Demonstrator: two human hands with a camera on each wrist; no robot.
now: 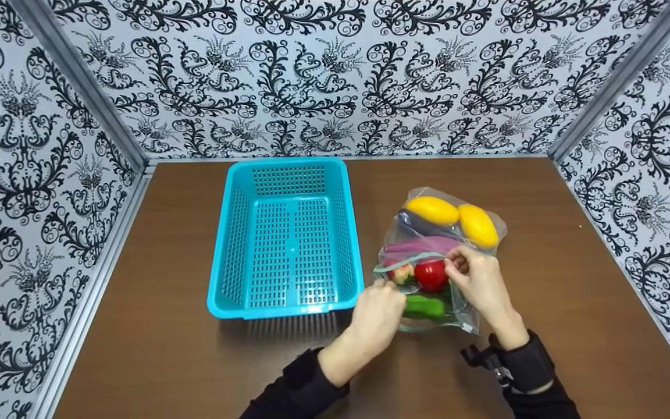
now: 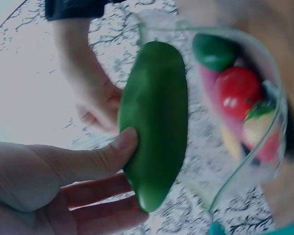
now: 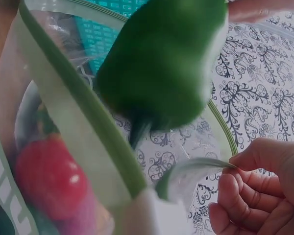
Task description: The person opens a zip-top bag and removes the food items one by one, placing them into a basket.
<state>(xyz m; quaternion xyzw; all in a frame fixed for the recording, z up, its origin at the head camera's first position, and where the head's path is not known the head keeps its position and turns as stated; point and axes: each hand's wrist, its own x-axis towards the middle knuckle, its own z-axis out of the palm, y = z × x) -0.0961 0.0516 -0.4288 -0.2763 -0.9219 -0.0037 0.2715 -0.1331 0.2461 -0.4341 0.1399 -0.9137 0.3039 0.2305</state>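
My left hand point(image 1: 378, 311) pinches a green pepper point(image 2: 157, 122) between thumb and fingers. In the right wrist view its stem end points down at the mouth of a clear zip bag point(image 3: 90, 115). My right hand point(image 1: 480, 279) pinches the bag's green-edged rim between thumb and fingertips, and the mouth gapes. Inside the bag are a round red piece point(image 1: 431, 274), a pale and red piece with a green top point(image 2: 259, 129), a long purple piece point(image 1: 422, 244), a dark piece point(image 1: 410, 221), two yellow ones point(image 1: 432, 210) and another green one point(image 2: 214, 51).
A turquoise plastic basket point(image 1: 288, 311) with slotted walls stands left of the bag on the brown table point(image 1: 154, 326). Patterned panels point(image 1: 335, 75) close off the back and sides.
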